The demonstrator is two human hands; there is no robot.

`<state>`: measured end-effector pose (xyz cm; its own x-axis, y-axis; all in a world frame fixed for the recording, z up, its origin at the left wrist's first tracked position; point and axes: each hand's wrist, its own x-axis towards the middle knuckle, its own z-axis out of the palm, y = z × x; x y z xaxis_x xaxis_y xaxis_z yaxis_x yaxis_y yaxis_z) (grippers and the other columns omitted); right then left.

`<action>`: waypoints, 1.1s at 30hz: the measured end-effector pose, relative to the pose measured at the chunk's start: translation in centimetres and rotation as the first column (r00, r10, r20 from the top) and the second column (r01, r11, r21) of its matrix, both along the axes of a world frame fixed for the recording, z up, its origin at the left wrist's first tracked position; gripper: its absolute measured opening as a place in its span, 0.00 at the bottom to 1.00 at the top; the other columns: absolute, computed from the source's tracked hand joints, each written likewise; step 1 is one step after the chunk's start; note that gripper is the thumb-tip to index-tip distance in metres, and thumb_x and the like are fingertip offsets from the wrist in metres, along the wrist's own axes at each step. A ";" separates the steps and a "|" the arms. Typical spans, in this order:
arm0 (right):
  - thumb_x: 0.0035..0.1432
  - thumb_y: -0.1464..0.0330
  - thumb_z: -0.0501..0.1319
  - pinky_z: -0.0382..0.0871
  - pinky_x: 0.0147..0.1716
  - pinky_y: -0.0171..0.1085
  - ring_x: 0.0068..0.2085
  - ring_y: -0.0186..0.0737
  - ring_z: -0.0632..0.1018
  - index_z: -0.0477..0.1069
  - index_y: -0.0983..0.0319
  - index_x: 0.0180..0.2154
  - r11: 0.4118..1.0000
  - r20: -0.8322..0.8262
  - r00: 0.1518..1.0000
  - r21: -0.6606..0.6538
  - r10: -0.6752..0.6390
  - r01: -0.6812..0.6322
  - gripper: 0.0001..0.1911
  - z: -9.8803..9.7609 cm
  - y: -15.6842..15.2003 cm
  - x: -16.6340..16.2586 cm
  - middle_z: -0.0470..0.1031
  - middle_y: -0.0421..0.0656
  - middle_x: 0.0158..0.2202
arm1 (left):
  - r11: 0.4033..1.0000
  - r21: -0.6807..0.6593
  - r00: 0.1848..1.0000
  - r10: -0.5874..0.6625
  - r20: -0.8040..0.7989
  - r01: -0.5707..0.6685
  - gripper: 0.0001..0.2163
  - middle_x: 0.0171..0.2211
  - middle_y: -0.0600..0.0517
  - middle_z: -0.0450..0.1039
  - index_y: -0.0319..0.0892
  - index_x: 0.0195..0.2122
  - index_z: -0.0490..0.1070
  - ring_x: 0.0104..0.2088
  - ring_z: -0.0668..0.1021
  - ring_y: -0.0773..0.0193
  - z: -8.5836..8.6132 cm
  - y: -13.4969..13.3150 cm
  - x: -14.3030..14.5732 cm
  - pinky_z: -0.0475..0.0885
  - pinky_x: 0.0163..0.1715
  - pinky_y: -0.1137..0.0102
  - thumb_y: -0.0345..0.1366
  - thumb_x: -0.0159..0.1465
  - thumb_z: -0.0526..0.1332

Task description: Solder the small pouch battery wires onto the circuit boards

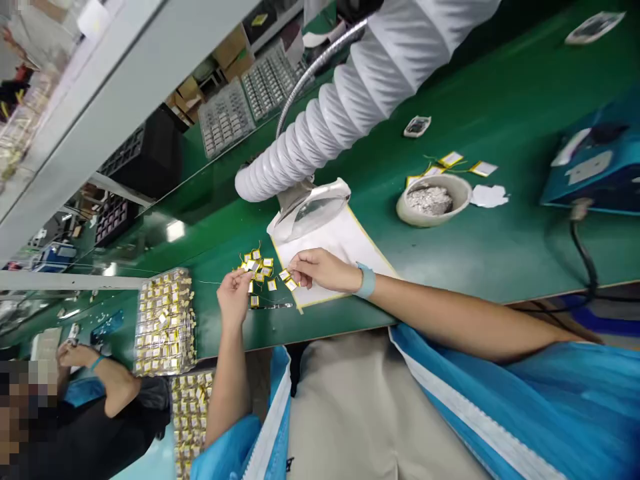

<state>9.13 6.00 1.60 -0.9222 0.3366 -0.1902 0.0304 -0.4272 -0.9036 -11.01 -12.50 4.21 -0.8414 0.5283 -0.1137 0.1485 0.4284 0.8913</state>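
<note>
A heap of small flat battery cells (260, 270) with yellow edges and thin wires lies on the green bench. My left hand (234, 297) is at the near left side of this heap, its fingers pinched together; what they hold is hidden. Over the edge of a white sheet (335, 257), my right hand (320, 268) has its fingers closed, with a battery cell (285, 275) at the fingertips. Another cell shows just below it. Dark tweezers (273, 306) lie on the bench between both hands and the front edge.
A ribbed white duct (330, 120) with a hood hangs over the sheet. To the right stand a round pot (407, 212) of silvery scraps and a blue device (600, 160). Trays of cells (165, 320) are at the left, where a co-worker's hand (75, 353) shows.
</note>
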 end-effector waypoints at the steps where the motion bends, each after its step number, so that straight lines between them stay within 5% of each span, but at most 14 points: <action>1: 0.64 0.51 0.70 0.70 0.25 0.34 0.25 0.33 0.74 0.75 0.61 0.33 0.999 -0.001 1.000 -0.026 0.018 -0.018 0.20 0.0 -0.5 0.0 0.76 0.39 0.26 | 1.000 0.001 1.000 -0.011 -0.002 0.011 0.23 0.23 0.58 0.70 0.43 0.38 0.80 0.22 0.66 0.70 0.0 0.0 0.6 0.60 0.24 0.73 0.59 0.57 0.76; 11: 0.70 0.38 0.60 0.61 0.21 0.34 0.20 0.31 0.67 0.75 0.62 0.33 0.988 0.016 0.991 -0.077 0.135 -0.133 0.34 0.6 -1.2 0.1 0.68 0.35 0.20 | 0.965 0.064 0.947 -0.262 0.186 0.254 0.26 0.18 0.58 0.65 0.44 0.28 0.74 0.18 0.64 0.71 0.9 2.5 5.2 0.58 0.18 0.73 0.64 0.57 0.76; 18: 0.64 0.43 0.69 0.50 0.19 0.33 0.20 0.30 0.59 0.71 0.59 0.26 0.979 0.015 0.981 -0.061 0.196 -0.194 0.29 0.4 -2.1 0.0 0.61 0.32 0.17 | 0.941 0.049 0.905 -0.335 0.261 0.335 0.30 0.16 0.59 0.63 0.43 0.25 0.74 0.16 0.62 0.72 0.0 3.1 4.4 0.58 0.16 0.74 0.67 0.50 0.78; 27: 0.65 0.49 0.67 0.46 0.20 0.34 0.21 0.29 0.55 0.65 0.57 0.25 0.995 0.060 0.995 -0.065 0.085 -0.081 0.25 0.2 -2.0 0.7 0.54 0.31 0.18 | 0.957 -0.022 0.958 -0.288 0.007 0.288 0.21 0.20 0.54 0.73 0.43 0.28 0.81 0.20 0.71 0.68 -0.6 3.2 2.3 0.65 0.21 0.71 0.57 0.58 0.78; 33: 0.63 0.49 0.70 0.46 0.21 0.35 0.21 0.28 0.56 0.63 0.57 0.26 0.980 0.045 0.994 -0.178 0.102 -0.092 0.26 0.6 -1.3 1.1 0.55 0.32 0.21 | 0.989 -0.137 0.942 -0.100 -0.319 0.059 0.12 0.47 0.46 0.85 0.47 0.42 0.87 0.46 0.84 0.59 1.2 -1.5 -2.4 0.79 0.51 0.65 0.47 0.63 0.77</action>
<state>10.28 4.68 2.21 -0.9358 0.2030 -0.2881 0.1256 -0.5717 -0.8108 -13.37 -14.02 5.42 -0.7993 0.5942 0.0896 0.4588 0.5072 0.7296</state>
